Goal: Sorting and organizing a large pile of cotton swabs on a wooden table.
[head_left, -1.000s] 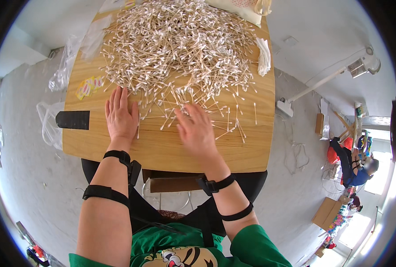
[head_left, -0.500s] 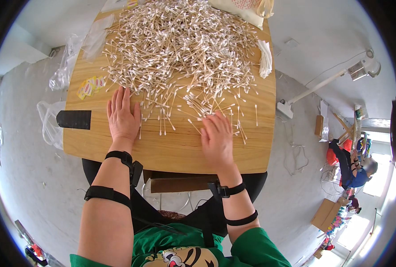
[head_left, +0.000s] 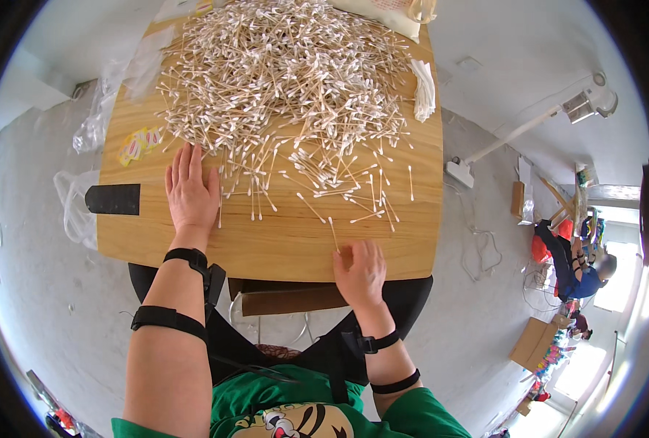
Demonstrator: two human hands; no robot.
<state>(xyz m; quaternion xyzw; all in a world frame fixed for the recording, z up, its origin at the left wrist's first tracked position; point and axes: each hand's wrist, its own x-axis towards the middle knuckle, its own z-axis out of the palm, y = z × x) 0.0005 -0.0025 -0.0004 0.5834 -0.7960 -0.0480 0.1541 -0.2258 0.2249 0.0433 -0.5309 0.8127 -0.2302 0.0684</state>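
A large heap of cotton swabs [head_left: 288, 80], white-tipped with tan sticks, covers the far part of the wooden table [head_left: 281, 252], and loose ones fan out toward me. My left hand [head_left: 191, 193] lies flat at the heap's near left edge, fingers stretched forward and holding nothing. Close to the table's front edge is my right hand [head_left: 362, 274], its fingers curled. A single cotton swab [head_left: 332, 232] sticks out forward from between its thumb and fingers, the lower end hidden by them.
Small yellow-and-white packets [head_left: 138, 144] lie left of the heap, near clear plastic bags [head_left: 98, 120]. A black strip [head_left: 113, 199] is on the left table edge. Bundled white swabs [head_left: 424, 91] and a cream cloth bag [head_left: 383, 13] sit at the right. Another person [head_left: 584, 274] sits far right.
My right hand has drawn back toward the table's front edge, a cotton swab now pinched in it. The left hand stays flat beside the heap. The whole view has shifted slightly.
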